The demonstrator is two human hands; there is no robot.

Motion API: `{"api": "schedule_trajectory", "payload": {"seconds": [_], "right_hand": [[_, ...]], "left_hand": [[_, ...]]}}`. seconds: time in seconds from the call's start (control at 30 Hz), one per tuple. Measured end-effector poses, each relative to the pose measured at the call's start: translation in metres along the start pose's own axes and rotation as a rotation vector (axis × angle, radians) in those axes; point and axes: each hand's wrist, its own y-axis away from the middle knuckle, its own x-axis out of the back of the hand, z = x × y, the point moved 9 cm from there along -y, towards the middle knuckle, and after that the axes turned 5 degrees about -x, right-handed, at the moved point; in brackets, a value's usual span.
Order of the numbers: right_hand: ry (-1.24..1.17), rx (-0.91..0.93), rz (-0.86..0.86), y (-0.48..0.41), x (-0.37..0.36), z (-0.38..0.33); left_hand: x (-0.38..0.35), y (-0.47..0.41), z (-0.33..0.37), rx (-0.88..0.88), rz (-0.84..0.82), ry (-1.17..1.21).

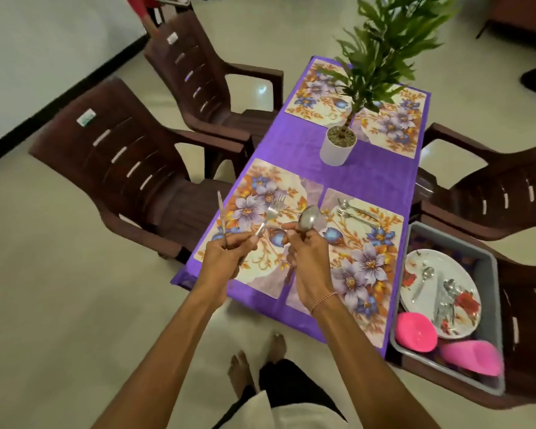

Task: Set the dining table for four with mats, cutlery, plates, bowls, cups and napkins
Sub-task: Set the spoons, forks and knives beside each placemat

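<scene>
My left hand (226, 255) grips a fork (271, 213) and a table knife (221, 213), both pointing up above the near-left floral mat (260, 264). My right hand (305, 255) holds a steel spoon (309, 218) by its handle, bowl up, beside the fork. The near-right mat (365, 258) carries a fork and a spoon (351, 209) at its far end. Two more floral mats (310, 91) (396, 125) lie bare at the far end of the purple table (294, 144).
A grey tray (492, 308) on the near-right chair holds floral plates (427, 292) with loose cutlery, a pink bowl (415, 332) and a pink cup (474, 357). A potted plant (338, 147) stands mid-table. Brown chairs (118, 162) flank both sides.
</scene>
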Motion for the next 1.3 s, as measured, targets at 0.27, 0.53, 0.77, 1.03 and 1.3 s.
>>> {"api": "schedule_trajectory", "payload": {"seconds": [0.27, 0.53, 0.77, 1.03, 1.3], "right_hand": [[0.072, -0.044, 0.056, -0.045, -0.016, 0.002], [0.24, -0.087, 0.178, -0.086, 0.02, 0.031], [0.462, -0.26, 0.294, -0.094, 0.035, 0.127], [0.464, -0.463, 0.561, -0.089, 0.033, 0.204], [0.436, -0.501, 0.685, -0.101, 0.031, 0.225]], "left_hand": [[0.018, -0.033, 0.021, -0.006, -0.107, -0.24], [0.031, -0.09, 0.014, -0.008, -0.047, -0.404], [0.054, -0.142, -0.062, 0.092, 0.005, -0.559], [0.088, -0.186, -0.1, 0.032, -0.047, -0.938], [0.092, -0.214, -0.106, 0.037, -0.104, -1.107]]}}
